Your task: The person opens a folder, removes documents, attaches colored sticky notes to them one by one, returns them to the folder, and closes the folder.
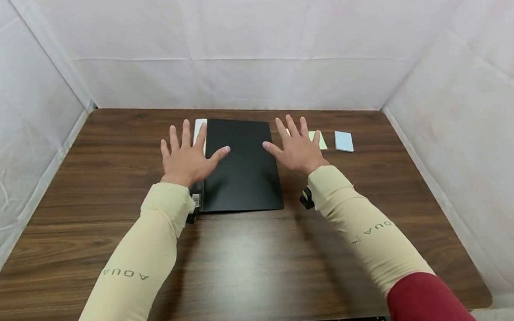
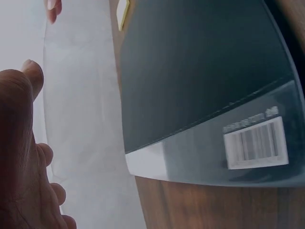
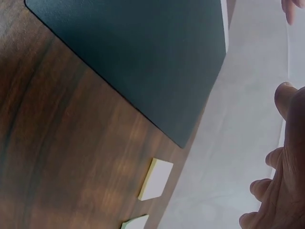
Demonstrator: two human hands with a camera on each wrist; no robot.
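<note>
A: Black folder (image 1: 242,165), lying flat on the wooden bench (image 1: 109,230), midway between your two hands. Your left hand (image 1: 186,158) hovers over its left edge with fingers spread, thumb over the cover; your right hand (image 1: 296,149) is spread near its right edge. Neither grip holds anything.

B: What could go wrong from here?

A: The cover looks smooth. In my judgement, a one-sided push could skid the folder across the bench, perhaps into the green notepad (image 1: 318,139) just behind your right hand or the blue notepad (image 1: 343,141) beside it. The white sheet (image 1: 198,129) peeking out at the far left corner could slip free.

B: Any containers?

A: Only the folder, and it is shut. Apart from that white edge, you cannot tell what it holds.
</note>
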